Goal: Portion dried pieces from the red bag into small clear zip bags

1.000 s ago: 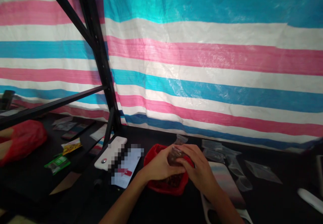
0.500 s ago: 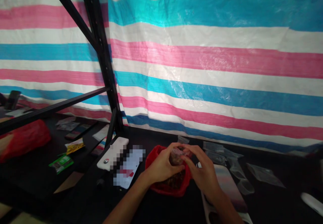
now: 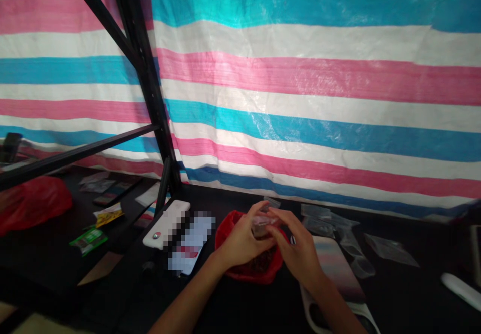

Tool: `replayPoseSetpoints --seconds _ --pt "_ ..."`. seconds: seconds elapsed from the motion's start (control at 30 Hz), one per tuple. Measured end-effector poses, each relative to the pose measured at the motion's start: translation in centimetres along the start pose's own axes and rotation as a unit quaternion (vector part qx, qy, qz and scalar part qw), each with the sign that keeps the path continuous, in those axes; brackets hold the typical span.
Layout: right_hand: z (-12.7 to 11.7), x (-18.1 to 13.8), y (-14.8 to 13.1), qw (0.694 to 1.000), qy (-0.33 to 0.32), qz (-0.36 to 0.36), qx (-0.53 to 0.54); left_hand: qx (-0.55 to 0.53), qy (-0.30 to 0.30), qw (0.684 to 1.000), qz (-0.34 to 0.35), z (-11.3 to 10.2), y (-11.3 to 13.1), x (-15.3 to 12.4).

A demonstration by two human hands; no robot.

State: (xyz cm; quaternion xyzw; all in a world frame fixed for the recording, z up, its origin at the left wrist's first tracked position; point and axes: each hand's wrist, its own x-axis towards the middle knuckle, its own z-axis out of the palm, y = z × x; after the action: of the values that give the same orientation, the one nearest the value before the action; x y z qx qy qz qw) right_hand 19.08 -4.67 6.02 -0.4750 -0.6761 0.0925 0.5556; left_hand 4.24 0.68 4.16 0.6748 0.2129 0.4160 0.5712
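Observation:
Both my hands meet over a red plastic bag [image 3: 276,274] that stands with its mouth spread wide, dark loose bits showing inside. Between them is a small clear plastic bag [image 3: 262,222] with something brownish in it. My left hand [image 3: 244,238] curls round the small bag from the left, thumb below. From the right, my right hand [image 3: 296,238] pinches at its upper edge. My fingers hide part of the small bag, and its exact contents are too blurred to name.
Right of my hands lie a pale phone-like device [image 3: 338,269] and several clear bags [image 3: 319,218]. A white case [image 3: 165,223] and a phone [image 3: 193,243] lie left. A black metal post [image 3: 150,93] rises behind. At far left are packets [image 3: 90,240] and a red bag [image 3: 45,201].
The whole view has shifted slightly upward and left on the table. My hands stay together on the small bag, with only slight finger movement. The far-left red bag has changed shape.

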Motion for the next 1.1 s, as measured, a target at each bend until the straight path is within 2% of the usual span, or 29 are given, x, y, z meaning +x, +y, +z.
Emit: replayPoseSetpoints --seconds 0.1,0.27,0.43,0.6,0.9,1.1 --pt "0.1 0.0 -0.1 1.000 0.003 -0.004 0.004 -0.013 0.014 1.000 0.000 0.0 0.4 0.0" --pt "0.3 0.1 0.0 1.000 0.002 -0.010 0.007 0.047 -0.006 0.999 0.010 -0.6 0.2 -0.1" --pt "0.2 0.0 0.0 0.999 0.042 -0.029 0.008 0.060 -0.030 0.998 -0.020 -1.1 -0.1 -0.2" --pt "0.2 -0.2 0.2 0.998 0.057 -0.026 0.000 0.068 -0.030 0.997 -0.013 -1.1 0.3 -0.2" --pt "0.5 -0.2 0.1 0.996 0.055 -0.075 -0.014 0.066 -0.016 0.998 -0.005 -1.3 0.2 0.1" --pt "0.1 0.0 1.0 0.990 0.056 -0.114 -0.057 0.099 -0.013 0.994 -0.036 -1.7 0.4 0.1"
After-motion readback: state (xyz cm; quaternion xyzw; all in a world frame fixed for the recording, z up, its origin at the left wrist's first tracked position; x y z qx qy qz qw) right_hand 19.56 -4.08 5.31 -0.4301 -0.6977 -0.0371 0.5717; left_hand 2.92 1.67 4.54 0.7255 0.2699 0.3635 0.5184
